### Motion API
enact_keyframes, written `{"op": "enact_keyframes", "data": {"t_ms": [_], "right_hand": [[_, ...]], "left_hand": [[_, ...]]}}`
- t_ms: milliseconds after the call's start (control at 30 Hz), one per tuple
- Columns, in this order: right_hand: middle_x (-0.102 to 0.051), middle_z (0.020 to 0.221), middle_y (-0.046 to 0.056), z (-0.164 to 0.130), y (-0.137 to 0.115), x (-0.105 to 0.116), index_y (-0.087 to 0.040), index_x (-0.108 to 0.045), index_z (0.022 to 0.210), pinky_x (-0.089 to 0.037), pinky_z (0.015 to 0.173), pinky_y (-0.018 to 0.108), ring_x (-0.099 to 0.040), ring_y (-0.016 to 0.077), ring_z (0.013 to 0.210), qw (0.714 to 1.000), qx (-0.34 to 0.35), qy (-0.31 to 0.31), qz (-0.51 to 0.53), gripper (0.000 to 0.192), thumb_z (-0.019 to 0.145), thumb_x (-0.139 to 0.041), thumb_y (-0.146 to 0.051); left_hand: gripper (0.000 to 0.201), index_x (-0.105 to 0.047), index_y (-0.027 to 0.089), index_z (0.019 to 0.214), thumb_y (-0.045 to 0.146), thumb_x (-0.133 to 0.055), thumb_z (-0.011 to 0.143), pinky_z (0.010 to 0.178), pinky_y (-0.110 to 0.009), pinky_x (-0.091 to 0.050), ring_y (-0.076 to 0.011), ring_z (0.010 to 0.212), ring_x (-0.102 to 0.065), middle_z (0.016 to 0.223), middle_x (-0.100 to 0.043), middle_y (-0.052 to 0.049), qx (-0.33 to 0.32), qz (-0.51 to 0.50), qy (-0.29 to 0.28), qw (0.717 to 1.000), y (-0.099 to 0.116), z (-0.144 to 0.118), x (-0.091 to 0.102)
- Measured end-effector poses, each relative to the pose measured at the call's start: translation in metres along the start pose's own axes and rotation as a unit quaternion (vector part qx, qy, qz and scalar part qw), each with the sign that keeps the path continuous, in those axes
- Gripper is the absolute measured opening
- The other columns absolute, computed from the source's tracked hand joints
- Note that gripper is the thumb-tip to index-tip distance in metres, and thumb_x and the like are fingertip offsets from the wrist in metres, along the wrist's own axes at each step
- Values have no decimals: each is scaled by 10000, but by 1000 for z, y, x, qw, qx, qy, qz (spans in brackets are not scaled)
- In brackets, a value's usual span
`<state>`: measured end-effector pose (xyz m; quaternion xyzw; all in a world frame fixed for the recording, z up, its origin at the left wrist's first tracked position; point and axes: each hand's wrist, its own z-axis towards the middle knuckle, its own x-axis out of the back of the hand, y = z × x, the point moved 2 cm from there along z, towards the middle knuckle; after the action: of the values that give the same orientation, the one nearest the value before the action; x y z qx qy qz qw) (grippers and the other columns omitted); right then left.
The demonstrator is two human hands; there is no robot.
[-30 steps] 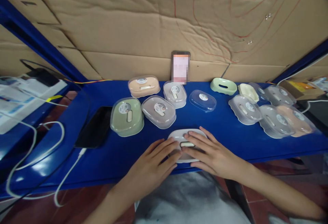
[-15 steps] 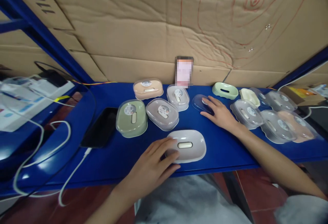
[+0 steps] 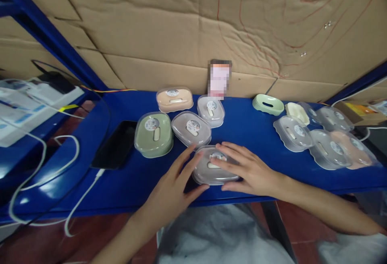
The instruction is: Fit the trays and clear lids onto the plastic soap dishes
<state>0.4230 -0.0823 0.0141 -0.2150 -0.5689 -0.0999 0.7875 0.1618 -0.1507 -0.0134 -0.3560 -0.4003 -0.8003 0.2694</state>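
Note:
A white soap box with a clear lid (image 3: 208,171) sits on the blue shelf (image 3: 248,131) right in front of me. My right hand (image 3: 246,169) lies flat on the lid, fingers spread. My left hand (image 3: 175,187) cups the box's left side, fingers and thumb touching its edge. Behind the box stand closed soap boxes: a green one (image 3: 153,134), a greyish one (image 3: 191,129), a peach one (image 3: 174,99) and a small pale one (image 3: 211,110).
To the right lie a green tray (image 3: 267,104), a cream tray (image 3: 296,111) and several clear lids and boxes (image 3: 320,143). A black phone (image 3: 116,149) with a white cable (image 3: 81,199) lies at the left. A card (image 3: 220,77) leans on the cardboard back wall.
My right hand reached back to the clear lid in the middle of the shelf, brought it forward and set it on the white tray. My left hand stayed at the tray.

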Motion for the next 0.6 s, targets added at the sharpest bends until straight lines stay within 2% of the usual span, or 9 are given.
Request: {"op": "enact_keyframes", "data": {"t_ms": [100, 233, 433, 600], "right_hand": [[-385, 1735, 177, -1, -1, -3, -244, -476, 1645, -438, 1253, 591, -341, 353, 1627, 999, 35, 3, -37, 742, 1010, -693, -562], [-382, 1733, 185, -2, 3, -3, -238, -455, 1653, -435, 1255, 587, -311, 346, 1639, 997, 56, -6, -56, 736, 1027, -663, -565], [-413, 1715, 170, 1, 6, -3, -248, -456, 1650, -454, 1237, 588, -341, 344, 1613, 997, 64, -2, -32, 724, 1034, -648, -578], [-441, 1697, 180, 1, 1, -3, -235, -488, 1633, -467, 1204, 634, -377, 384, 1579, 995, 72, 6, -66, 706, 1032, -656, -563]], "left_hand": [[772, -245, 301, 1709, 420, -651, 1063, 1163, -490, -567, -310, 1530, -519, 1704, -435, -155, 16, -20, -23, 999, -2, 0, -1], [734, -308, 310, 1686, 422, -665, 1054, 1177, -500, -553, -299, 1504, -553, 1669, -488, -141, 14, -29, -17, 999, -5, -1, -2], [798, -368, 336, 1648, 423, -782, 972, 1165, -509, -564, -301, 1465, -593, 1628, -538, -128, 28, -45, -21, 998, -9, 0, -2], [832, -383, 372, 1626, 368, -837, 929, 1173, -531, -554, -301, 1454, -603, 1597, -579, -99, 48, -84, -24, 995, -11, 0, -4]]}}
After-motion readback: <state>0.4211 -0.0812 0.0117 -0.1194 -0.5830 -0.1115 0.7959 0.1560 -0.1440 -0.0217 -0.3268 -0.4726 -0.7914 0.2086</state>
